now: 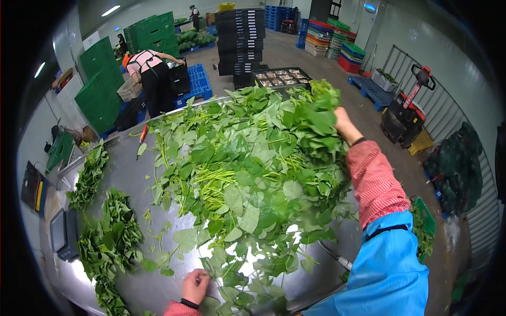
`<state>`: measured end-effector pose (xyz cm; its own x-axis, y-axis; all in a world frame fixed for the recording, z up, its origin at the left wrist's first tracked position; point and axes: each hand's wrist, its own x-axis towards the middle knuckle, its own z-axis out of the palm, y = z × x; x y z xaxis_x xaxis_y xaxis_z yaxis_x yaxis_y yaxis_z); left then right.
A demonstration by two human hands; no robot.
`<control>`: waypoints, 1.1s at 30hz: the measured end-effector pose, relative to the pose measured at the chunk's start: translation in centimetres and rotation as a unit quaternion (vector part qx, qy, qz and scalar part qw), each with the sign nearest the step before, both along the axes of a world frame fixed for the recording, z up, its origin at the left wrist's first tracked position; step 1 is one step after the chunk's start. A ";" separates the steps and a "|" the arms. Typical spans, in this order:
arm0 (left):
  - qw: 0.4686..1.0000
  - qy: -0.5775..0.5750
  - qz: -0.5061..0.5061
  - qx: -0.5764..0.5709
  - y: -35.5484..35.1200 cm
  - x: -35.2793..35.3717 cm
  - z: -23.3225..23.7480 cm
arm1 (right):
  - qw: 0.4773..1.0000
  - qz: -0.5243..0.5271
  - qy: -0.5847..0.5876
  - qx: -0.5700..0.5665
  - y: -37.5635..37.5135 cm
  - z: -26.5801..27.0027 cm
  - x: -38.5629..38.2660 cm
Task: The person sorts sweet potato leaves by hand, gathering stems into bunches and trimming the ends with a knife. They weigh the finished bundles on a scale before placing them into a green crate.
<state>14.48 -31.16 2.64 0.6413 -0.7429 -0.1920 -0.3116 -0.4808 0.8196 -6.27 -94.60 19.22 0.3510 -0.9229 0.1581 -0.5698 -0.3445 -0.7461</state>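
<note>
My right hand (345,125), at the far right of the metal table (138,179), is closed round a large bunch of leafy greens (319,118) raised over the pile. A broad heap of loose leafy greens (253,158) with thin green stems covers the middle of the table. Near the front edge, my left hand (196,286) has its fingers curled in beside some scattered leaves, and nothing shows in them. To its left lie gathered rows of greens (117,231) with their leaves together.
A scale (63,234) stands at the table's left edge. A red-handled tool (143,134) lies near the far edge. Beyond are stacked black crates (240,42), a bending co-worker (153,73) and a pallet jack (405,117). A green crate (426,213) of greens stands at right.
</note>
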 end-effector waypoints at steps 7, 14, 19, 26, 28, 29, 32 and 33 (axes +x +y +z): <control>0.996 -0.011 -0.079 0.035 -1.0 -3.2 0.7 | 0.895 -0.052 0.442 0.014 6.4 0.5 9.6; 0.992 0.119 0.047 0.017 2.2 -3.0 -1.7 | 0.959 0.015 0.274 -0.073 -0.5 -2.5 5.2; 0.999 0.042 -0.005 -0.008 -0.2 -2.3 0.3 | 0.970 0.097 -0.203 0.086 -8.8 -6.9 -5.4; 0.993 0.037 -0.102 -0.052 -5.6 -1.7 4.2 | 0.871 0.109 -0.478 0.033 5.4 0.9 -14.0; 0.988 0.060 -0.114 -0.085 -7.4 -1.9 6.1 | 0.869 0.124 -0.479 -0.004 8.1 3.1 -14.6; 0.985 0.073 -0.118 -0.101 -8.2 -2.1 7.0 | 0.875 0.131 -0.466 -0.019 9.3 4.2 -14.7; 0.956 0.101 -0.160 -0.226 -11.4 -2.1 9.3 | 0.917 0.151 -0.365 -0.060 13.8 6.9 -14.0; 0.945 0.104 -0.173 -0.256 -12.5 -2.6 11.1 | 0.932 0.082 -0.353 0.009 16.8 7.9 -12.9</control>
